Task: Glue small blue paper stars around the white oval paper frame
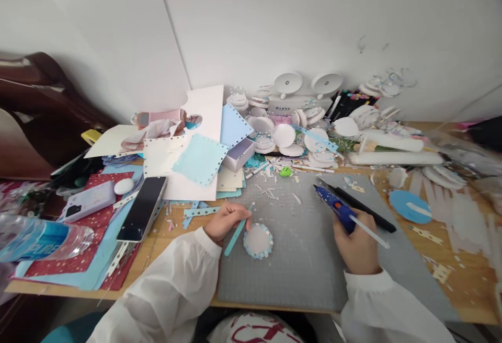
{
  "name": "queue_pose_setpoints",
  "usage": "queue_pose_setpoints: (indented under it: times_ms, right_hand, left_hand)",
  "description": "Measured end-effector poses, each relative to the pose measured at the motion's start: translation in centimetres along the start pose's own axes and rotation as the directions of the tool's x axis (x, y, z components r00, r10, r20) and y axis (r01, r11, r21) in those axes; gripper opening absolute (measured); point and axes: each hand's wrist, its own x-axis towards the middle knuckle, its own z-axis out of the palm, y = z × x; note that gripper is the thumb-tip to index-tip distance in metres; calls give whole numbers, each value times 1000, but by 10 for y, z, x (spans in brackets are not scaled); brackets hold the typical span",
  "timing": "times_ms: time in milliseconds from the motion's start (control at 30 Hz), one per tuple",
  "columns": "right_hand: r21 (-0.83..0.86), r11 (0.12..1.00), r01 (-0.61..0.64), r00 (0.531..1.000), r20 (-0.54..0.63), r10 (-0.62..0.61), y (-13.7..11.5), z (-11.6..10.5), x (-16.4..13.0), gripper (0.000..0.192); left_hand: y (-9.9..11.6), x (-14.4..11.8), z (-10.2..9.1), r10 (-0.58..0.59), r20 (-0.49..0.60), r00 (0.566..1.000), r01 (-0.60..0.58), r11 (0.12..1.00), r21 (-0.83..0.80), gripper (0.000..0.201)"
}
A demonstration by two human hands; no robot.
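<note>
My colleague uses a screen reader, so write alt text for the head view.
The right hand holds a blue glue gun over a gray cutting mat; the left hand holds a teal strip beside a blue-edged white disc.

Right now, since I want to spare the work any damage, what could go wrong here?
The glue gun in the right hand, if hot, might drip on the gray mat. The long black tool lies close beside it and could get knocked. The narrow teal strip in the left hand might bend or slip.
</note>
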Motion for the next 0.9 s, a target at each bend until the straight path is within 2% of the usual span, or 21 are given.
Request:
queue_pose_setpoints:
  times_ms: [233, 300, 400, 500, 600, 667, 733, 800, 900]
  right_hand:
    - [-8, 1000, -13, 995, 103, 14, 11, -25, -19, 45]
    - [10, 1000, 7, 986, 164, -8, 10, -29, -24, 42]
    - [39, 994, 100, 964, 244, -106, 2, -27, -26, 33]
    - [-21, 985, 170, 951, 266, -158, -6, -24, -24, 30]
    - [-30, 984, 177, 947, 276, -162, -6, -23, -19, 28]
    - [70, 991, 118, 958, 256, -132, 1, -23, -14, 30]
    - [154, 988, 16, 976, 211, -49, 11, -23, -10, 36]
    - [152, 984, -90, 985, 163, 65, 23, -21, -8, 45]
    - [131, 967, -220, 970, 133, 203, 35, -19, -9, 57]
  left_hand:
    - [1, -1, 2, 7, -89, 996, -11, 999, -44, 38]
    - [3, 0, 3, 13, -118, 993, -20, 998, -60, 38]
    - [4, 1, 4, 14, -143, 990, -26, 996, -83, 38]
    - [3, 1, 4, 12, -146, 989, -25, 995, -93, 37]
    - [2, 0, 4, 15, -141, 990, -28, 996, -91, 37]
    - [3, 0, 4, 16, -134, 991, -27, 996, -86, 37]
    - [3, 0, 4, 11, -129, 992, -22, 996, -81, 37]
    - [3, 0, 4, 5, -124, 992, -15, 997, -77, 38]
    - [2, 1, 3, -1, -119, 993, -7, 998, -70, 38]
